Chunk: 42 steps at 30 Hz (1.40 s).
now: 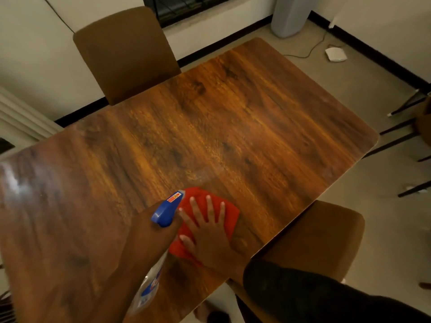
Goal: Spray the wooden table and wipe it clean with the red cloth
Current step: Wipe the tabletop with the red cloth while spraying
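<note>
The wooden table point(210, 127) was bare; at six o'clock the right hand point(210, 231) pressed flat, fingers spread, on the red cloth point(231, 213), while the left hand point(149, 243) gripped the spray bottle point(166, 210). Its nozzle, pointing over the cloth, risked soaking it.

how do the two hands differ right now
The right hand lies flat, fingers spread, pressing the red cloth on the wooden table. The left hand is curled around the spray bottle, held above the tabletop. Both work near the table's near edge.

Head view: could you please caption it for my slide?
Right hand flat on red cloth, left hand holding spray bottle over wooden table.
</note>
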Each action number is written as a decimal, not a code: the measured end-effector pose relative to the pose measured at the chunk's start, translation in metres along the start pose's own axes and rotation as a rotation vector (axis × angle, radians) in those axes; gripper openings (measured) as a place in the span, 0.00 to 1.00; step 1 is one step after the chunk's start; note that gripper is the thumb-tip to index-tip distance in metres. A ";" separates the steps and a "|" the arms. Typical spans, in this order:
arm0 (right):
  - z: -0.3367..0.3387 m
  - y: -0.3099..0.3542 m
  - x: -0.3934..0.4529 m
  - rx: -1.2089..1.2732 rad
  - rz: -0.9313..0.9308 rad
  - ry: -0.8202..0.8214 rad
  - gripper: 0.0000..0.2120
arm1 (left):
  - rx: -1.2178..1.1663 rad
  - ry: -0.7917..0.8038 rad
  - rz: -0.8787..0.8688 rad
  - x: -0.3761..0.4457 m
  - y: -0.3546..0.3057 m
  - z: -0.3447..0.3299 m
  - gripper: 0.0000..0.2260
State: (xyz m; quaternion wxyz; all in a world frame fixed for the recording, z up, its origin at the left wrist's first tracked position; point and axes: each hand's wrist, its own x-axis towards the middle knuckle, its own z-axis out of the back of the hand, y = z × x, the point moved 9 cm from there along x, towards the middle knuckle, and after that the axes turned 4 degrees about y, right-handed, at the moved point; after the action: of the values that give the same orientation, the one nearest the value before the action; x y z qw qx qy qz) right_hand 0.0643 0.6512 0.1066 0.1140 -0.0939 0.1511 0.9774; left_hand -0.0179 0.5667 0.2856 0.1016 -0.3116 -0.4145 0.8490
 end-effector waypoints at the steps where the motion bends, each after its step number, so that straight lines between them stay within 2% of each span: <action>1: 0.003 0.002 0.008 -0.038 0.092 -0.001 0.35 | 0.005 -0.015 -0.005 0.003 -0.002 0.001 0.09; 3: 0.016 -0.027 0.040 -0.067 0.142 -0.022 0.35 | 0.002 -0.022 0.007 0.008 0.000 0.002 0.05; 4: 0.027 -0.053 0.062 -0.063 0.091 -0.043 0.34 | -0.003 -0.032 0.015 0.010 0.003 0.004 0.06; 8: 0.069 -0.160 0.132 -0.006 -0.303 -0.097 0.33 | -0.006 -0.056 0.044 0.019 0.013 0.014 0.09; 11: 0.074 -0.152 0.150 0.027 -0.390 -0.150 0.32 | 0.036 -0.070 0.043 0.026 0.012 0.020 0.07; 13: 0.061 -0.099 0.151 0.043 -0.285 -0.148 0.33 | 0.051 -0.100 0.042 0.034 0.007 0.024 0.07; 16: 0.035 0.009 0.127 0.075 0.069 -0.098 0.35 | 0.081 -0.150 0.015 0.050 -0.007 0.025 0.08; 19: 0.028 0.038 0.103 0.062 0.336 -0.043 0.32 | 0.073 -0.149 -0.032 0.066 -0.029 0.015 0.08; 21: 0.034 0.004 0.109 -0.008 0.407 -0.038 0.28 | 0.072 -0.138 -0.077 0.073 -0.043 0.007 0.08; 22: 0.039 -0.027 0.117 -0.039 0.377 -0.035 0.28 | 0.069 -0.136 -0.098 0.076 -0.049 0.002 0.08; 26: 0.089 -0.204 0.137 -0.104 -0.043 -0.079 0.28 | 0.049 -0.129 -0.089 0.090 -0.058 -0.021 0.08; 29: 0.115 -0.312 0.108 -0.040 -0.324 -0.099 0.29 | 0.035 -0.103 -0.068 0.098 -0.063 -0.042 0.08; 31: 0.110 -0.318 0.082 -0.025 -0.332 -0.059 0.31 | 0.011 -0.069 -0.071 0.100 -0.078 -0.062 0.08; 33: 0.093 -0.295 0.057 -0.010 -0.272 0.005 0.34 | 0.002 -0.008 -0.114 0.104 -0.106 -0.091 0.06; 35: 0.078 -0.275 0.030 0.054 -0.211 0.074 0.38 | 0.018 0.054 -0.164 0.109 -0.135 -0.122 0.08; 38: 0.064 -0.279 -0.002 0.074 -0.156 0.159 0.45 | -0.009 0.143 -0.207 0.116 -0.176 -0.166 0.12; 42: 0.067 -0.333 -0.027 -0.024 -0.103 0.128 0.38 | -0.007 0.201 -0.294 0.118 -0.221 -0.206 0.09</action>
State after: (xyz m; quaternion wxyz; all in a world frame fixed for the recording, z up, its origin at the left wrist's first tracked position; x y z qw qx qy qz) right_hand 0.1642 0.9759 0.0842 0.1531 -0.1650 0.1414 0.9640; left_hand -0.0029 0.8898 0.3076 0.2644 -0.3311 -0.4464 0.7882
